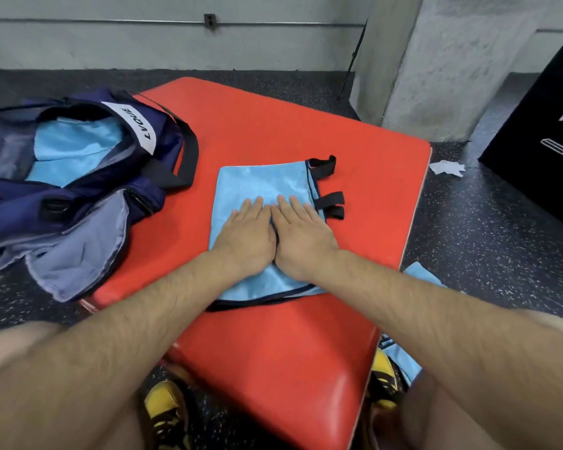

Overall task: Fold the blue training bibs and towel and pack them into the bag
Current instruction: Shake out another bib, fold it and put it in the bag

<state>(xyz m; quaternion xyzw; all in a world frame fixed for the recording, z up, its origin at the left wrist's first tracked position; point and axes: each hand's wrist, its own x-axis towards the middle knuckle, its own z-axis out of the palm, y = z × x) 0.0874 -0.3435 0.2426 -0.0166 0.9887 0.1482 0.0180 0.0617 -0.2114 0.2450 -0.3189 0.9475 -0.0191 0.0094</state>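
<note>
A light blue training bib [257, 186] with black trim and black straps lies folded on the red mat [290, 336]. My left hand [246, 233] and my right hand [301, 237] press flat on it side by side, fingers straight and thumbs touching. A navy bag [88, 196] stands open at the left, partly on the mat. Light blue fabric [75, 147] lies inside it. More light blue fabric [421, 276] shows on the floor past the mat's right edge, partly hidden by my right forearm.
The mat sits on a dark speckled floor. A black box [543, 131] stands at the right, with a crumpled white scrap [446, 167] beside it. A concrete pillar [442, 66] rises behind the mat. Yellow shoes [163, 414] show below.
</note>
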